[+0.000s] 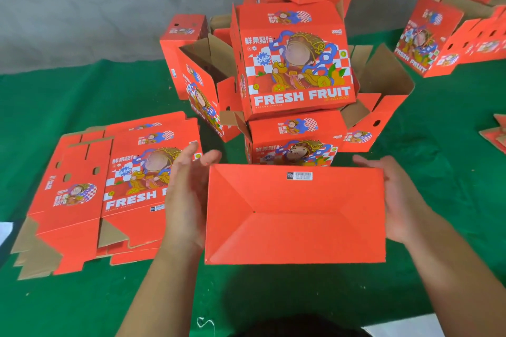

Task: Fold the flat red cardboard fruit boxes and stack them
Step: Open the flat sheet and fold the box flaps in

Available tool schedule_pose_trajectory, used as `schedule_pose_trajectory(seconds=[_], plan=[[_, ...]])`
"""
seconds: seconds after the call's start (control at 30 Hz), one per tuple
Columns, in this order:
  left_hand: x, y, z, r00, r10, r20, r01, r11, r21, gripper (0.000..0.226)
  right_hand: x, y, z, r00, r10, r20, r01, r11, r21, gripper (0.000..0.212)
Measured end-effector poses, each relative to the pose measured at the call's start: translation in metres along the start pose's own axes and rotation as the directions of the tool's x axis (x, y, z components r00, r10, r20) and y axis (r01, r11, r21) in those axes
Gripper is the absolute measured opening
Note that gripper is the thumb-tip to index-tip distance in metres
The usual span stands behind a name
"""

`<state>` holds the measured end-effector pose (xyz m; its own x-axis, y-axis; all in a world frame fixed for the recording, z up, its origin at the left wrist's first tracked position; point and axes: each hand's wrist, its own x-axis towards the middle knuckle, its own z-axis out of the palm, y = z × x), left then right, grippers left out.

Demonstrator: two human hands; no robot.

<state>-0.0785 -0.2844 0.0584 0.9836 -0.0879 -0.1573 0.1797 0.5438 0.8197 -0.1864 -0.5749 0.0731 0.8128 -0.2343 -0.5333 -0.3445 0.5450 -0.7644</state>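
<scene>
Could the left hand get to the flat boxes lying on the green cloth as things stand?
Probably yes: the left hand is open against the folded box, right beside the flat boxes, with nothing between.

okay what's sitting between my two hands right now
In the head view, a folded red box, its plain bottom facing you, fills the stretch between your left hand and right hand, palms flat on its ends.

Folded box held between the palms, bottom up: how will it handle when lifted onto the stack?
The folded box is probably light: the left hand and right hand carry it with flat palms on its ends. Its interlocked bottom flaps look flush, so likely fairly stiff. With a smooth printed surface and no fingers curled round it, it may slip if palm pressure eases.
</scene>
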Motion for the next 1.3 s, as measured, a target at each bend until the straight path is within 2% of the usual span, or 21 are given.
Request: schedule_pose_trajectory(seconds=[0.07, 0.1, 0.13, 0.17, 0.2, 0.27, 0.33, 0.4, 0.47, 0.57, 0.63, 0.7, 0.77, 0.93, 1.03, 1.1, 1.17, 1.2, 1.23, 1.27, 1.3], plan=[[0.003, 0.005, -0.004, 0.982, -0.182, -0.054, 0.189, 0.968, 0.168, 0.031, 0.002, -0.003, 0.004, 0.998, -0.058, 0.028, 0.059, 0.997, -0.043, 0.032], [0.001, 0.007, -0.005, 0.931, -0.365, -0.021, 0.358, 0.899, 0.251, 0.032, 0.007, -0.004, 0.008, 0.993, -0.102, 0.055, 0.109, 0.983, -0.15, 0.031], [-0.006, 0.011, -0.011, 0.847, -0.52, 0.114, 0.455, 0.818, 0.353, 0.034, 0.004, -0.005, 0.009, 0.982, -0.141, 0.127, 0.169, 0.952, -0.254, 0.024], [-0.01, 0.013, -0.017, 0.787, -0.594, 0.166, 0.475, 0.755, 0.451, 0.038, 0.001, -0.007, 0.009, 0.975, -0.141, 0.174, 0.191, 0.928, -0.319, 0.021], [-0.007, 0.01, -0.02, 0.799, -0.59, 0.12, 0.467, 0.733, 0.495, 0.042, 0.002, -0.009, 0.009, 0.975, -0.128, 0.18, 0.192, 0.896, -0.401, 0.033], [-0.002, -0.004, -0.03, 0.857, -0.48, 0.187, 0.367, 0.823, 0.434, 0.064, 0.003, -0.009, 0.001, 0.971, -0.16, 0.18, 0.229, 0.847, -0.48, 0.074], [-0.011, -0.011, -0.036, 0.861, -0.405, 0.309, 0.291, 0.889, 0.353, 0.081, -0.005, 0.004, -0.012, 0.961, -0.204, 0.188, 0.269, 0.852, -0.449, 0.085], [-0.013, -0.021, -0.034, 0.881, -0.331, 0.339, 0.173, 0.891, 0.419, 0.089, -0.002, 0.015, -0.023, 0.968, -0.234, 0.09, 0.25, 0.864, -0.437, 0.088], [-0.017, -0.024, -0.022, 0.893, -0.276, 0.357, 0.049, 0.846, 0.531, 0.087, 0.003, 0.018, -0.025, 0.979, -0.201, 0.034, 0.199, 0.9, -0.388, 0.113], [-0.023, -0.026, -0.004, 0.914, -0.224, 0.34, -0.025, 0.802, 0.597, 0.085, 0.001, 0.01, -0.028, 0.966, -0.256, -0.013, 0.227, 0.878, -0.421, 0.092], [-0.026, -0.025, 0.01, 0.89, -0.203, 0.41, -0.051, 0.847, 0.529, 0.084, -0.006, -0.006, -0.031, 0.946, -0.324, 0.007, 0.284, 0.82, -0.497, 0.062], [-0.03, -0.017, 0.029, 0.857, -0.131, 0.498, -0.184, 0.826, 0.533, 0.081, -0.008, -0.026, -0.035, 0.915, -0.404, -0.004, 0.335, 0.765, -0.551, 0.05], [-0.032, -0.008, 0.053, 0.825, -0.045, 0.563, -0.331, 0.77, 0.546, 0.078, -0.007, -0.049, -0.041, 0.879, -0.478, -0.01, 0.388, 0.725, -0.569, 0.05], [-0.034, -0.003, 0.116, 0.821, 0.046, 0.569, -0.409, 0.743, 0.53, 0.078, -0.004, -0.108, -0.059, 0.796, -0.605, -0.021, 0.496, 0.672, -0.551, 0.061], [-0.028, -0.018, 0.144, 0.846, 0.156, 0.51, -0.411, 0.799, 0.439, 0.076, 0.007, -0.132, -0.07, 0.716, -0.698, 0.007, 0.531, 0.539, -0.653, 0.066], [-0.024, -0.032, 0.162, 0.884, 0.294, 0.364, -0.414, 0.853, 0.317, 0.072, 0.018, -0.144, -0.076, 0.656, -0.754, 0.041, 0.545, 0.436, -0.716, 0.066], [-0.011, -0.043, 0.174, 0.942, 0.328, 0.065, -0.334, 0.917, 0.217, 0.075, 0.028, -0.155, -0.077, 0.621, -0.78, 0.079, 0.573, 0.383, -0.724, 0.066], [-0.003, -0.046, 0.176, 0.97, 0.235, -0.055, -0.224, 0.961, 0.16, 0.075, 0.033, -0.159, -0.078, 0.605, -0.789, 0.108, 0.586, 0.35, -0.731, 0.067], [0.004, -0.047, 0.179, 0.997, 0.027, -0.066, -0.022, 0.997, 0.074, 0.073, 0.037, -0.163, -0.078, 0.59, -0.793, 0.149, 0.593, 0.301, -0.746, 0.069], [0.01, -0.048, 0.182, 0.971, -0.238, 0.016, 0.238, 0.971, 0.005, 0.067, 0.04, -0.166, -0.079, 0.58, -0.791, 0.196, 0.591, 0.242, -0.77, 0.07], [0.011, -0.052, 0.184, 0.895, -0.433, 0.112, 0.436, 0.9, -0.002, 0.066, 0.044, -0.169, -0.079, 0.568, -0.786, 0.245, 0.586, 0.176, -0.791, 0.071]])
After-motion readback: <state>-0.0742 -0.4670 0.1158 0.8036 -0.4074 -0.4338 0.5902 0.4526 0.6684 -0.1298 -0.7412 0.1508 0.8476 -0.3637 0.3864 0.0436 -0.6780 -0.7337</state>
